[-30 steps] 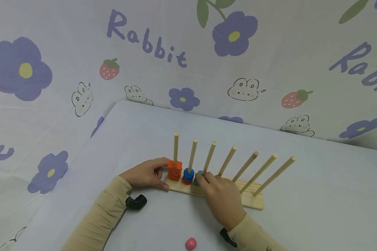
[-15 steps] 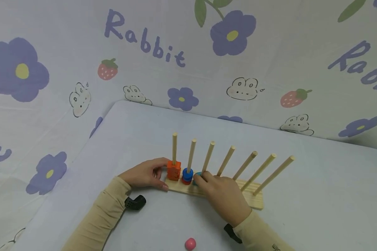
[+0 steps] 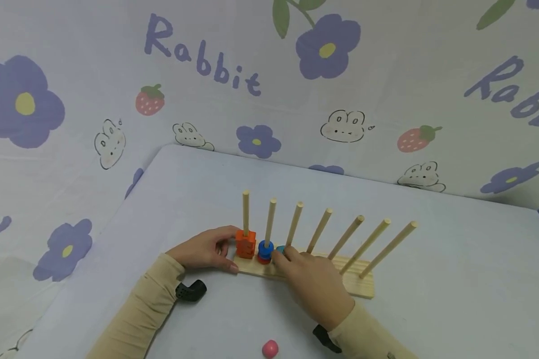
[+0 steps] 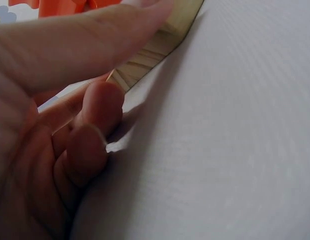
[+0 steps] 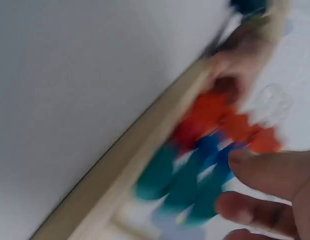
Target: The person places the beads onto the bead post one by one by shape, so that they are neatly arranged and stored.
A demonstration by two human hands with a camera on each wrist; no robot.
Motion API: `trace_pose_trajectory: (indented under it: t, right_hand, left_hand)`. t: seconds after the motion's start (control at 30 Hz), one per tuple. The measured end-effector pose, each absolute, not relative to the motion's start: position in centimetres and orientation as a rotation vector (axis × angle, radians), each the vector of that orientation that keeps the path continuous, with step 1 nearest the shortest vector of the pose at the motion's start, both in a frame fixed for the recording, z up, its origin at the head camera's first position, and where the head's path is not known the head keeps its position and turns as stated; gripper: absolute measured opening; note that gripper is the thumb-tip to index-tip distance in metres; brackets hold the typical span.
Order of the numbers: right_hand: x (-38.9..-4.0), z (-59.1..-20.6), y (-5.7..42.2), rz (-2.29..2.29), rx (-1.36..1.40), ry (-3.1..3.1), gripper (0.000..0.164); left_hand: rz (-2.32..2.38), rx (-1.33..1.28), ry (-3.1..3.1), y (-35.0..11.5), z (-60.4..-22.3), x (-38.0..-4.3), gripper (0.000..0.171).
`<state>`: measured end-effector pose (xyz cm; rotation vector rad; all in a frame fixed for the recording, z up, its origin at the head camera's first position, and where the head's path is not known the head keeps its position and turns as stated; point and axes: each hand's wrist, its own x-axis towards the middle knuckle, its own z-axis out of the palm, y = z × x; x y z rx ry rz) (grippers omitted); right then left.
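Seven-peg wooden stand: its base [image 3: 361, 288] lies on the white table with upright pegs in a row. My left hand [image 3: 202, 249] grips its left end, thumb at the front edge, beside orange blocks [image 3: 245, 244] stacked on the first peg. On the second peg, blue rings [image 3: 266, 249] sit above a red ring [image 3: 264, 260]. My right hand [image 3: 316, 281] is at the third peg, thumb and fingertips pinching the top of a stack of teal blocks [image 5: 155, 172]. From the head view, the hand hides most of that stack. The right wrist view is blurred.
A pink ball [image 3: 270, 348] lies on the table in front of the stand. The other pegs, such as the rightmost peg [image 3: 388, 249], stick up close behind my right hand. A patterned curtain [image 3: 296, 99] hangs behind the table [image 3: 453, 279].
My right hand shifts slightly at the third peg, and less of the teal stack shows in the head view. My left hand keeps its place on the stand; the whole view drifts slightly left.
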<state>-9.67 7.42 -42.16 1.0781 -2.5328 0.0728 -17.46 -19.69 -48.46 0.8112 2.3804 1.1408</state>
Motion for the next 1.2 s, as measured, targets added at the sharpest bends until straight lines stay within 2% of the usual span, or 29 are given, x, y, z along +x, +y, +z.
trace_pose_trajectory:
  t: [0.1,0.23,0.4,0.47,0.57,0.87,0.97,1.1,1.2]
  right_hand:
    - [-8.1,-41.5,6.7,0.121,1.177,-2.587,0.018]
    - [-6.2,-41.0,6.3,0.117,1.457,-2.684,0.019]
    - [-5.3,-41.8,6.4,-0.041,1.699,-2.840,0.043]
    - [-5.2,-42.2,6.5,-0.080,1.718,-2.875,0.049]
    - [-5.1,-42.7,6.5,-0.077,1.730,-2.899,0.043]
    - [-4.7,-43.5,6.2,0.004,1.769,-2.929,0.015]
    - [-4.7,-43.1,6.2,0.035,1.760,-2.903,0.018]
    - [-4.9,-41.3,6.6,0.092,1.677,-2.856,0.043]
    - [-5.1,-39.6,7.1,0.196,1.564,-2.809,0.038]
  left_hand:
    - [1.134,0.797,2.383,-19.7,-48.5,-17.5,0.063]
    - [1.131,0.780,2.379,-19.7,-48.4,-17.4,0.064]
    - [1.147,0.806,2.367,-19.7,-48.4,-17.4,0.063]
    - [1.147,0.810,2.368,-19.7,-48.5,-17.5,0.063]
    - [1.147,0.812,2.368,-19.8,-48.6,-17.5,0.063]
    - [1.162,0.830,2.359,-19.9,-48.7,-17.5,0.064]
    - [1.162,0.825,2.361,-19.9,-48.7,-17.5,0.064]
    - [1.163,0.807,2.364,-19.9,-48.8,-17.5,0.063]
    - [1.169,0.795,2.361,-19.9,-48.7,-17.5,0.063]
